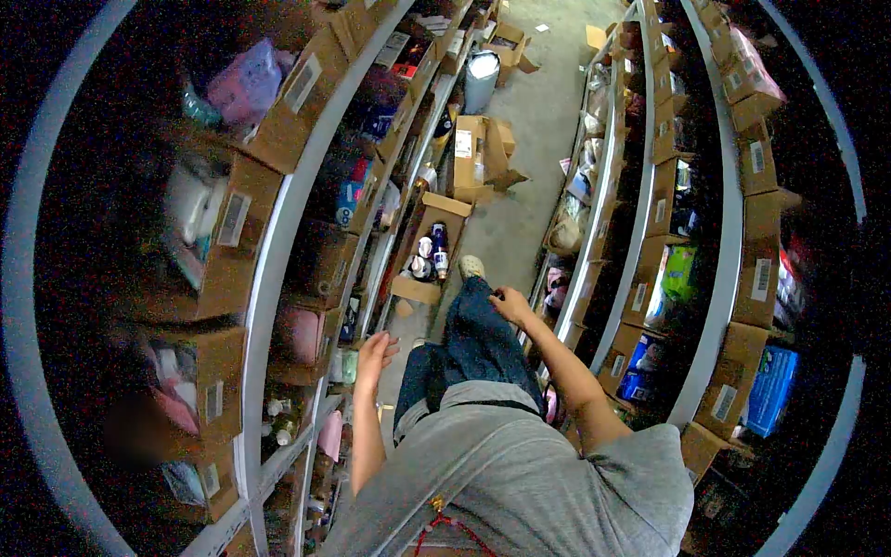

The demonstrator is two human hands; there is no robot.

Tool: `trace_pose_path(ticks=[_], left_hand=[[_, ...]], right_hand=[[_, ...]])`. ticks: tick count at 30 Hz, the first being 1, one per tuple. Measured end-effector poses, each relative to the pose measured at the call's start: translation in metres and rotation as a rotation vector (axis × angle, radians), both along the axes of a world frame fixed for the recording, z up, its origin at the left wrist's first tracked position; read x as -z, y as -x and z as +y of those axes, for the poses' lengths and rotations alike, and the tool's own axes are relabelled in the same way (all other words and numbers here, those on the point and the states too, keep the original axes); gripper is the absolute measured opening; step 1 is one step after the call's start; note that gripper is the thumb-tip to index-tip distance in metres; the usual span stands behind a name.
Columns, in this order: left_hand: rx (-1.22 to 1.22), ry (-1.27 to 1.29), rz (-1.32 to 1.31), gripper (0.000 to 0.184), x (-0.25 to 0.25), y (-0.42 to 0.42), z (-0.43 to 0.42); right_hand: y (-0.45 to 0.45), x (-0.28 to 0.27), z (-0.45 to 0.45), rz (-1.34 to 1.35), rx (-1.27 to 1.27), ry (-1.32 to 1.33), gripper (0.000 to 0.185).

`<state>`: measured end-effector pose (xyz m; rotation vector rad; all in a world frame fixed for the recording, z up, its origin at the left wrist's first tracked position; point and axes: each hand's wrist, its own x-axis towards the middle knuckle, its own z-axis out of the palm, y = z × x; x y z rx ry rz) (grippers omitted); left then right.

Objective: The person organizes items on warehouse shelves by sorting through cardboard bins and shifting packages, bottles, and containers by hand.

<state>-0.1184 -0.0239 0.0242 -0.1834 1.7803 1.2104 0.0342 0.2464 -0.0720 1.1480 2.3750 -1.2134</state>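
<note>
My left hand (375,355) hangs beside the lower left shelf, fingers loosely curled and a little apart, with nothing visible in it. Over my dark trousers (478,330), near the thigh, is my right hand (508,304); its fingers are bent, and whether they hold anything is too small to tell. Ahead of my left hand, an open cardboard box (415,290) on the floor contains dark blue and white bottles (439,249). One light shoe (471,266) shows in front of me.
Shelves with labelled cardboard boxes line both sides of a narrow aisle (529,139). Further along the left side stand another open box (470,153) and a grey wrapped bundle (481,79). A blue package (771,390) sits on the right shelving.
</note>
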Motion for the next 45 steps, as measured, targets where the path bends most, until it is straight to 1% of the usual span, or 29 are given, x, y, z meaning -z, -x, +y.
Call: trace_pose_path(ticks=[3, 5, 7, 9, 11, 13, 17, 20, 22, 25, 29, 31, 35, 36, 38, 40, 42, 44, 45], left_hand=[[0.047, 0.025, 0.037, 0.042, -0.008, 0.009, 0.021], [0.069, 0.027, 0.071, 0.041, -0.009, 0.015, 0.035], [0.044, 0.038, 0.019, 0.040, -0.007, 0.021, 0.046], [0.086, 0.029, 0.019, 0.039, -0.002, 0.029, 0.057], [0.131, 0.018, 0.020, 0.039, 0.000, 0.035, 0.069], [0.105, 0.027, 0.024, 0.040, -0.007, 0.037, 0.090], [0.086, 0.010, 0.021, 0.041, -0.003, 0.049, 0.115], [0.058, 0.008, 0.021, 0.042, -0.005, 0.050, 0.132], [0.020, 0.062, 0.004, 0.042, 0.002, 0.051, 0.140], [0.038, 0.049, 0.042, 0.040, 0.006, 0.047, 0.146], [-0.077, 0.072, -0.023, 0.038, 0.000, 0.041, 0.162], [-0.101, 0.056, -0.034, 0.038, 0.001, 0.038, 0.168], [-0.128, 0.015, -0.061, 0.038, 0.010, 0.037, 0.171], [-0.138, 0.014, -0.059, 0.038, 0.011, 0.036, 0.172], [-0.088, 0.062, 0.038, 0.035, 0.014, 0.034, 0.174], [-0.077, 0.082, 0.070, 0.034, 0.016, 0.033, 0.177], [-0.054, 0.098, 0.101, 0.033, 0.026, 0.033, 0.176], [-0.094, 0.015, 0.092, 0.035, 0.045, 0.030, 0.170], [-0.091, 0.018, 0.086, 0.035, 0.041, 0.031, 0.174]], right_hand=[[0.008, -0.010, 0.018, -0.072, -0.033, 0.072, 0.037], [0.011, -0.002, 0.030, -0.047, -0.006, 0.100, 0.037], [0.013, 0.007, 0.041, -0.022, 0.023, 0.136, 0.037], [0.018, 0.014, 0.054, -0.077, 0.020, 0.141, 0.037], [0.022, 0.018, 0.067, -0.032, 0.039, 0.136, 0.036], [0.028, 0.011, 0.080, 0.058, 0.063, 0.109, 0.036], [0.034, 0.030, 0.108, 0.029, 0.073, 0.075, 0.035], [0.041, 0.030, 0.132, 0.034, 0.028, 0.062, 0.035], [0.051, 0.009, 0.149, -0.016, -0.033, 0.055, 0.033], [0.059, 0.015, 0.167, -0.001, -0.094, 0.051, 0.033], [0.073, 0.020, 0.181, 0.003, -0.129, 0.060, 0.033], [0.081, 0.016, 0.187, -0.052, -0.203, 0.071, 0.033], [0.089, 0.028, 0.190, -0.057, -0.219, 0.054, 0.033], [0.092, 0.022, 0.188, -0.062, -0.196, 0.061, 0.033], [0.097, 0.013, 0.187, -0.070, -0.181, 0.072, 0.033], [0.100, 0.012, 0.186, -0.074, -0.277, 0.052, 0.032], [0.102, 0.010, 0.183, -0.067, -0.311, 0.046, 0.031], [0.103, 0.010, 0.179, -0.062, -0.334, 0.044, 0.031], [0.105, 0.012, 0.179, -0.056, -0.372, 0.063, 0.031]])
